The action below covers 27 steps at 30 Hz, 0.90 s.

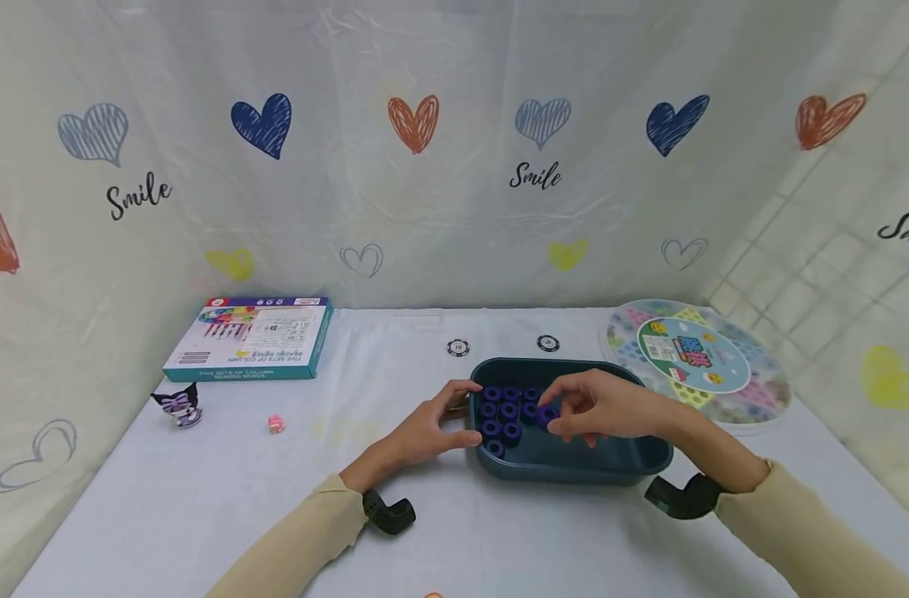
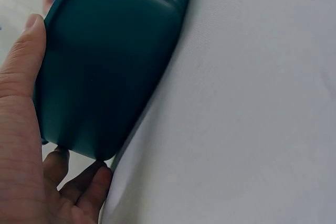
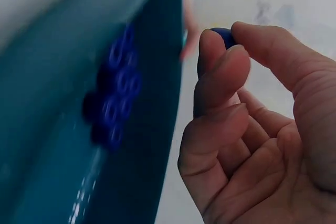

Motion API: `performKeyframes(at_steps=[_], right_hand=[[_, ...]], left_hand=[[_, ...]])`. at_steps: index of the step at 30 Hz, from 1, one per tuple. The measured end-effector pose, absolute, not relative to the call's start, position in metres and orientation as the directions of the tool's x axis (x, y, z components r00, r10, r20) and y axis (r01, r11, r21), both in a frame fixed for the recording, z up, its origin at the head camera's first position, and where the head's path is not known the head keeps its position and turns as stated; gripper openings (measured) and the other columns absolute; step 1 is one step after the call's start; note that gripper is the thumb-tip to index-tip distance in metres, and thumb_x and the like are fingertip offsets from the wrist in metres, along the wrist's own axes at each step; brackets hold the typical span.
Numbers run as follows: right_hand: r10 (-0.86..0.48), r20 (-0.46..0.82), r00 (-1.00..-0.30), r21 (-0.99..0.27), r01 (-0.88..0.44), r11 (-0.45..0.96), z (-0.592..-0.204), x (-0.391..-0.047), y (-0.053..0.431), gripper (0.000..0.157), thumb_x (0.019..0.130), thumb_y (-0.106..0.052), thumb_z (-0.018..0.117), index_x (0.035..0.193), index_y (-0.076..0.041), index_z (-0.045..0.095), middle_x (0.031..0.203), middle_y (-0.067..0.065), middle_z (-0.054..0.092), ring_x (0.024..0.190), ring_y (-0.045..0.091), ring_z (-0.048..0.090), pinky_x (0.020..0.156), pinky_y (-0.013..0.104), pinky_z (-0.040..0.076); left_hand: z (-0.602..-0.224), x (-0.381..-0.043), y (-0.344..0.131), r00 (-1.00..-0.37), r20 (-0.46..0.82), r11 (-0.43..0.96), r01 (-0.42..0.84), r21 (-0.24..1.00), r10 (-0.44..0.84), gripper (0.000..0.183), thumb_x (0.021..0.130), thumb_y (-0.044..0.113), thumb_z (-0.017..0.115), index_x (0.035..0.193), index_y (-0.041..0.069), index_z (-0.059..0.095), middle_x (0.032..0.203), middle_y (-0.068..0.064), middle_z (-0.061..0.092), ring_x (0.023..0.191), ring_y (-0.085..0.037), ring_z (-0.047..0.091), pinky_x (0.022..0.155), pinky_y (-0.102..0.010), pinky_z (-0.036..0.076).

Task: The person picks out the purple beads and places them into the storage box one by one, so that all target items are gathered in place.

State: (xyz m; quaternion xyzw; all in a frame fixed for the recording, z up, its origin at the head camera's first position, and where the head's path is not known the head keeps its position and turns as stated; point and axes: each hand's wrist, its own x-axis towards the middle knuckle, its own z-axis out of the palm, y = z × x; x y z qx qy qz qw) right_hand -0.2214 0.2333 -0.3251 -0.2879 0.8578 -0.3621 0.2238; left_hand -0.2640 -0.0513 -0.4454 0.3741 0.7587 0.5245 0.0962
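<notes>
A dark teal oblong container (image 1: 574, 475) stands on the white cloth, with several blue-purple ring-shaped beads (image 1: 510, 411) grouped at its left end. My left hand (image 1: 424, 428) holds that end between thumb and fingers. In the left wrist view the thumb (image 2: 29, 51) lies along the container's side (image 2: 105, 66), and the other fingers bend against its end. Over the container, my right hand (image 1: 611, 405) pinches one blue-purple ring bead (image 1: 548, 415) between thumb and fingertips. Only a sliver of this bead (image 3: 224, 36) shows in the right wrist view.
Two poker chips (image 1: 458, 348) lie behind the container. A round patterned board (image 1: 760, 378) is at the back right, close by the right forearm. On the left are a flat game box (image 1: 237, 365), a small figurine (image 1: 181, 407) and a pink piece (image 1: 276, 424).
</notes>
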Motion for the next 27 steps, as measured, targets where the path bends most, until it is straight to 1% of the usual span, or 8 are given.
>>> performKeyframes(at_steps=[3, 7, 10, 14, 19, 20, 23, 27], right_hand=[[-0.618, -0.188, -0.763, -0.714, -0.326, 0.62, -0.33, -0.24, 0.242, 0.034, 0.087, -0.03, 0.06, 0.111, -0.008, 0.054, 0.075, 0.012, 0.064, 0.058, 0.032, 0.056, 0.048, 0.031, 0.046], [-0.59, -0.194, -0.784, -0.681, -0.325, 0.657, -0.336, -0.261, 0.249, 0.035, 0.086, -0.029, 0.061, 0.111, -0.006, 0.055, 0.075, 0.012, 0.064, 0.061, 0.034, 0.056, 0.049, 0.034, 0.046], [-0.584, -0.2, -0.787, -0.663, -0.33, 0.672, -0.34, -0.272, 0.252, 0.033, 0.086, -0.025, 0.062, 0.11, -0.003, 0.056, 0.073, 0.012, 0.065, 0.06, 0.032, 0.058, 0.048, 0.036, 0.047], [-0.555, -0.237, -0.798, -0.625, -0.312, 0.716, -0.347, -0.285, 0.253, 0.033, 0.084, -0.023, 0.064, 0.107, -0.001, 0.057, 0.072, 0.008, 0.065, 0.059, 0.025, 0.061, 0.05, 0.037, 0.049], [-0.524, -0.299, -0.797, -0.604, -0.267, 0.751, -0.352, -0.292, 0.254, 0.033, 0.083, -0.021, 0.065, 0.107, 0.0, 0.057, 0.071, 0.006, 0.066, 0.061, 0.021, 0.063, 0.052, 0.035, 0.05], [-0.524, -0.313, -0.792, -0.605, -0.258, 0.753, -0.353, -0.293, 0.253, 0.032, 0.083, -0.02, 0.065, 0.107, 0.001, 0.057, 0.072, 0.007, 0.066, 0.062, 0.021, 0.063, 0.053, 0.035, 0.051], [-0.515, -0.333, -0.79, -0.598, -0.245, 0.763, -0.354, -0.293, 0.251, 0.02, 0.084, -0.012, 0.063, 0.098, 0.0, 0.058, 0.073, 0.008, 0.065, 0.064, 0.021, 0.064, 0.053, 0.033, 0.051], [-0.491, -0.348, -0.799, -0.579, -0.229, 0.783, -0.358, -0.294, 0.248, 0.007, 0.085, -0.004, 0.056, 0.089, 0.0, 0.06, 0.073, 0.007, 0.063, 0.065, 0.021, 0.063, 0.054, 0.033, 0.052]], left_hand=[[-0.446, -0.264, -0.052, -0.704, 0.241, 0.179, 0.467, 0.866, 0.668, 0.066, 0.079, 0.049, 0.064, 0.133, 0.032, 0.031, 0.138, 0.001, 0.039, 0.12, -0.014, 0.042, 0.099, -0.04, 0.033], [-0.445, -0.263, -0.053, -0.708, 0.237, 0.182, 0.461, 0.868, 0.666, 0.066, 0.079, 0.048, 0.064, 0.133, 0.031, 0.031, 0.138, 0.001, 0.039, 0.12, -0.014, 0.042, 0.099, -0.04, 0.033], [-0.444, -0.263, -0.053, -0.705, 0.236, 0.174, 0.457, 0.872, 0.669, 0.066, 0.079, 0.048, 0.064, 0.133, 0.03, 0.031, 0.138, 0.0, 0.039, 0.12, -0.014, 0.042, 0.099, -0.04, 0.033], [-0.443, -0.263, -0.052, -0.698, 0.238, 0.161, 0.455, 0.876, 0.675, 0.069, 0.079, 0.048, 0.064, 0.135, 0.025, 0.031, 0.139, -0.002, 0.038, 0.121, -0.015, 0.041, 0.1, -0.041, 0.033], [-0.444, -0.264, -0.051, -0.694, 0.245, 0.161, 0.464, 0.871, 0.677, 0.069, 0.079, 0.049, 0.063, 0.135, 0.024, 0.03, 0.138, -0.002, 0.038, 0.121, -0.014, 0.041, 0.099, -0.04, 0.033], [-0.444, -0.264, -0.051, -0.693, 0.246, 0.161, 0.466, 0.87, 0.677, 0.069, 0.079, 0.05, 0.063, 0.134, 0.025, 0.031, 0.138, -0.002, 0.039, 0.121, -0.014, 0.042, 0.099, -0.039, 0.033], [-0.444, -0.265, -0.051, -0.694, 0.249, 0.166, 0.472, 0.866, 0.676, 0.067, 0.079, 0.051, 0.062, 0.133, 0.028, 0.031, 0.138, -0.001, 0.039, 0.12, -0.014, 0.042, 0.099, -0.039, 0.034], [-0.445, -0.265, -0.051, -0.699, 0.245, 0.172, 0.469, 0.866, 0.672, 0.067, 0.078, 0.052, 0.062, 0.133, 0.029, 0.031, 0.138, -0.002, 0.039, 0.121, -0.013, 0.042, 0.099, -0.039, 0.033]])
